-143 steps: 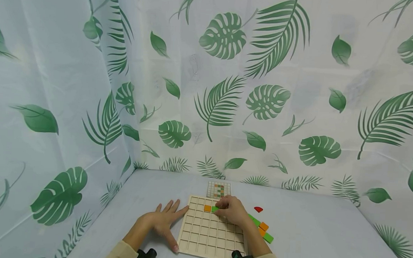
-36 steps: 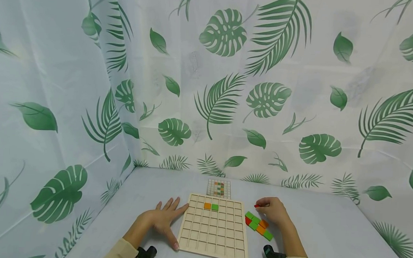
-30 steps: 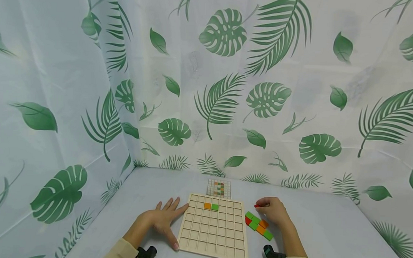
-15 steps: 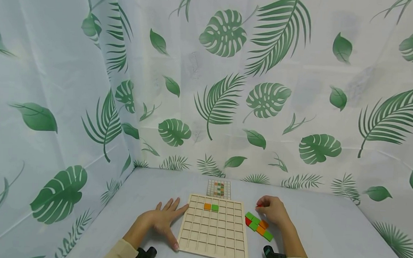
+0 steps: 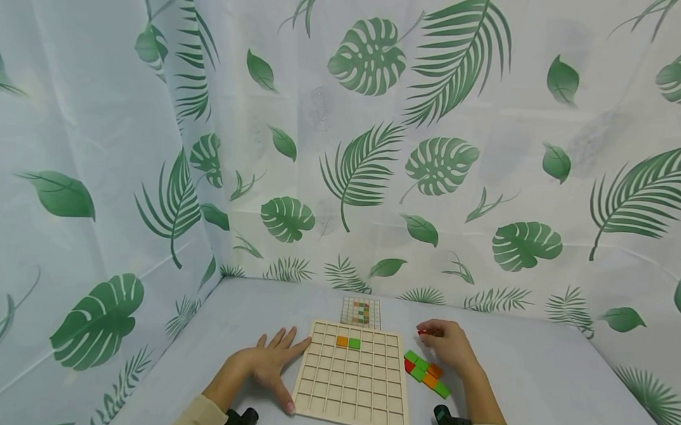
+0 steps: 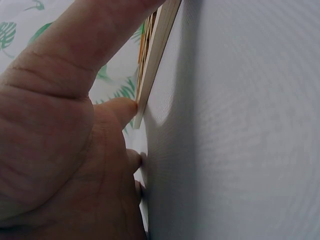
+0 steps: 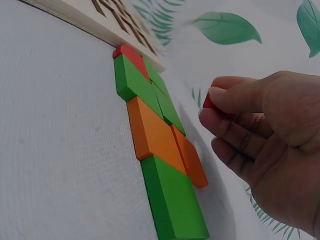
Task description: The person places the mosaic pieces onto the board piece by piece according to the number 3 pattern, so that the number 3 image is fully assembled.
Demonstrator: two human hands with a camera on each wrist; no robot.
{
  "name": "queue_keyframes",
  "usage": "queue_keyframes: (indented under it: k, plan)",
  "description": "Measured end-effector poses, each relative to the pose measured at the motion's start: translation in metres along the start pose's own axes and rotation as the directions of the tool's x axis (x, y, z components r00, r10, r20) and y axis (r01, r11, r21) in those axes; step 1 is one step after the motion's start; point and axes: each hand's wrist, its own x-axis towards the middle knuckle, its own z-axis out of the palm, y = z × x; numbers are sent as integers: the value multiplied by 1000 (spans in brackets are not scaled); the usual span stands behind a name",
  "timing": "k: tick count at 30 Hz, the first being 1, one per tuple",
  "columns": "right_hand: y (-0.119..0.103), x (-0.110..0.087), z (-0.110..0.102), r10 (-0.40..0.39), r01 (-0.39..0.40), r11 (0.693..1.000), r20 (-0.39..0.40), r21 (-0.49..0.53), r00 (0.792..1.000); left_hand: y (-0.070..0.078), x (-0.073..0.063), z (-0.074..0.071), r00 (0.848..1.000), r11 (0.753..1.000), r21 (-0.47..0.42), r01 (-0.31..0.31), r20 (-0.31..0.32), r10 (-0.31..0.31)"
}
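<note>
A wooden grid board (image 5: 346, 390) lies on the table, with an orange square tile (image 5: 342, 341) and a green square tile (image 5: 354, 344) side by side in its second row. My left hand (image 5: 268, 366) is spread at the board's left side, thumb and index finger touching its edge. To the right of the board, my right hand (image 5: 448, 341) pinches a small red tile (image 7: 208, 102) between thumb and fingers, above the table. In the head view the fingers mostly cover that tile; its full outline is hidden.
Between the board and my right forearm lies a cluster of loose tiles: several green ones (image 7: 175, 200), two orange ones (image 7: 155, 135) and a red one (image 7: 134, 59). Behind the board is a card (image 5: 361, 312) printed with a coloured grid pattern. A leaf-printed curtain (image 5: 376, 176) stands beyond the table.
My right hand has left the green tile in the board, moved right and picked up the red tile from the table. It has since shifted slightly up and left. My left hand stays put.
</note>
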Motion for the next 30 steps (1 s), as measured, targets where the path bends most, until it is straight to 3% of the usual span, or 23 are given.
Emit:
queue_keyframes:
  k: [17, 30]
  plan:
    - [-13, 3, 7, -76, 73, 996, 48, 56, 996, 1, -2, 1, 1000, 1000, 1, -3, -9, 3]
    - [-30, 2, 16, -164, 164, 985, 3, 53, 986, 1, -1, 0, 1000, 1000, -2, -3, -5, 3]
